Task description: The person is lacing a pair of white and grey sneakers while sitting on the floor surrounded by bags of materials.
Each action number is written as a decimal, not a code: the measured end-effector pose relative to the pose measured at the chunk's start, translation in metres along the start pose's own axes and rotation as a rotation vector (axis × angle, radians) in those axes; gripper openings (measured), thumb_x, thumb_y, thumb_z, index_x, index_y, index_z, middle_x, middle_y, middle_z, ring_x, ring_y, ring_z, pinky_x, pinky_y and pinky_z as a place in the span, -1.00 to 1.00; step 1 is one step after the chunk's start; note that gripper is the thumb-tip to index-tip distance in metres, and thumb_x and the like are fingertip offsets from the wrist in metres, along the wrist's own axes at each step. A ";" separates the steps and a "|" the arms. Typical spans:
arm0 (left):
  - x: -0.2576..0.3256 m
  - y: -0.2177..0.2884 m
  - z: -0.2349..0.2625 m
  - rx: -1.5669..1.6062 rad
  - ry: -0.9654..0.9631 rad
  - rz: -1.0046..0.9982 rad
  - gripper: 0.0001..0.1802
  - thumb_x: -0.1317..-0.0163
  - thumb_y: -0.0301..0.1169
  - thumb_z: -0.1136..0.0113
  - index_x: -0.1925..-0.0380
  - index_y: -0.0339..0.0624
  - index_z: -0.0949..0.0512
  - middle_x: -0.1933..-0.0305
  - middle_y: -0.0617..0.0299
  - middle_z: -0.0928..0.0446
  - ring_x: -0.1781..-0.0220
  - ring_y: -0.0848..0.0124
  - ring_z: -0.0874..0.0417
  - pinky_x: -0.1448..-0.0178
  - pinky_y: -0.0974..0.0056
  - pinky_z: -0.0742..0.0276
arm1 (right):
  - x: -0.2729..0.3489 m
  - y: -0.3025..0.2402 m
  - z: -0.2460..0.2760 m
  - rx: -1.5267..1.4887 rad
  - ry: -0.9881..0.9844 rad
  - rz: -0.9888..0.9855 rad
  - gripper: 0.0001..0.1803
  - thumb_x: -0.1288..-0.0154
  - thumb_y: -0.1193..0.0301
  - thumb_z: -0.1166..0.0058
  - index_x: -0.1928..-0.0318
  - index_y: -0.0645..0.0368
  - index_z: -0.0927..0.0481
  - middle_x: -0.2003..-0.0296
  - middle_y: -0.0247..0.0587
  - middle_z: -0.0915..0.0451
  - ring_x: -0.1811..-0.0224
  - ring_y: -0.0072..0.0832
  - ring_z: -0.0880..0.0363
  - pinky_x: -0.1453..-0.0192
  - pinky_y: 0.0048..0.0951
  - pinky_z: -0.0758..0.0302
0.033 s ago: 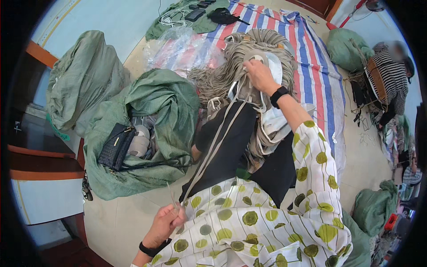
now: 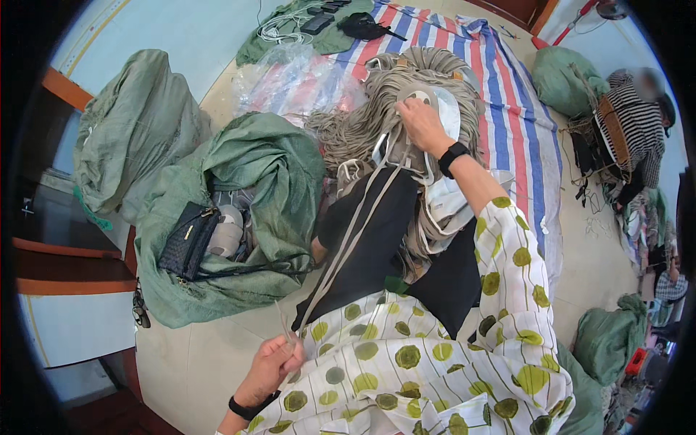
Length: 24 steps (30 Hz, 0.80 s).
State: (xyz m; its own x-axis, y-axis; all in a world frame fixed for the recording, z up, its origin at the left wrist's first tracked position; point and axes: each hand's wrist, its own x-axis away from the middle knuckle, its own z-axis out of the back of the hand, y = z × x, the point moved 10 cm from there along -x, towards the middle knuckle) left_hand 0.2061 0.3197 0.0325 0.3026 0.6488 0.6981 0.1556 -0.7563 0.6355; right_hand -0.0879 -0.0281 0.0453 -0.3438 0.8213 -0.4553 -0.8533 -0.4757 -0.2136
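Two long beige shoelaces (image 2: 355, 235) stretch over my left thigh. At their lower end, by my waist, my left hand (image 2: 275, 362) pinches them, with a loose tip sticking up. My right hand (image 2: 424, 125) is closed around the laces at their far end, against a beige and white shoe upper (image 2: 449, 110); its fingertips partly hide what is gripped. Under and behind that piece lies a thick heap of beige laces (image 2: 353, 141). More pale uppers (image 2: 444, 206) hang in a stack between my knees.
On the left an open green sack (image 2: 268, 156) holds grey pieces and a dark quilted pouch (image 2: 190, 239). A full sack (image 2: 134, 130) stands behind it. A striped sheet (image 2: 518, 138) covers the floor ahead, with clear plastic (image 2: 293, 83) on it. A person (image 2: 638, 123) sits at the far right.
Both hands keep their hold and almost their place. The loose lace tip above my left hand has shifted slightly lower.
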 end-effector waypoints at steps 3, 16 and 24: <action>0.000 0.000 -0.005 -0.049 -0.018 0.023 -0.75 -0.27 -0.32 0.09 0.55 -0.18 -0.37 0.68 0.45 -0.16 0.65 0.65 -0.06 0.54 0.53 0.03 | 0.003 -0.019 -0.014 0.253 -0.043 0.162 -0.74 0.08 0.54 0.01 0.28 0.13 -0.35 0.37 -0.13 -0.42 0.26 -0.17 -0.44 0.25 -0.25 -0.38; 0.065 -0.059 0.025 -0.411 -0.390 0.324 -0.70 -0.19 -0.36 -0.03 0.16 -0.37 -0.45 0.29 0.30 -0.54 0.32 0.55 -0.50 0.20 0.51 -0.39 | -0.021 0.067 -0.048 -0.474 -0.250 -0.454 -0.83 -0.05 0.42 -0.01 0.31 0.21 -0.48 0.54 -0.39 -0.42 0.51 -0.67 -0.39 0.48 -0.62 -0.35; 0.073 -0.084 0.067 -0.198 -0.262 0.586 -0.72 -0.13 -0.46 -0.02 0.15 -0.35 -0.45 0.10 0.23 -0.52 0.08 0.49 -0.49 -0.01 0.39 -0.37 | 0.015 0.058 -0.031 -1.154 -0.220 -0.798 -0.60 -0.20 0.40 0.05 -0.04 0.28 -0.32 0.24 -0.21 -0.51 0.23 -0.56 -0.50 0.17 -0.56 -0.45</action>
State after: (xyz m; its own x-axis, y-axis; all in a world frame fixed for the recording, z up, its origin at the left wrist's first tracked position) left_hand 0.2783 0.4249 0.0082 0.5067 0.0752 0.8589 -0.2715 -0.9316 0.2417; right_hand -0.1303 -0.0532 -0.0004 -0.0743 0.9680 0.2398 -0.0877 0.2332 -0.9685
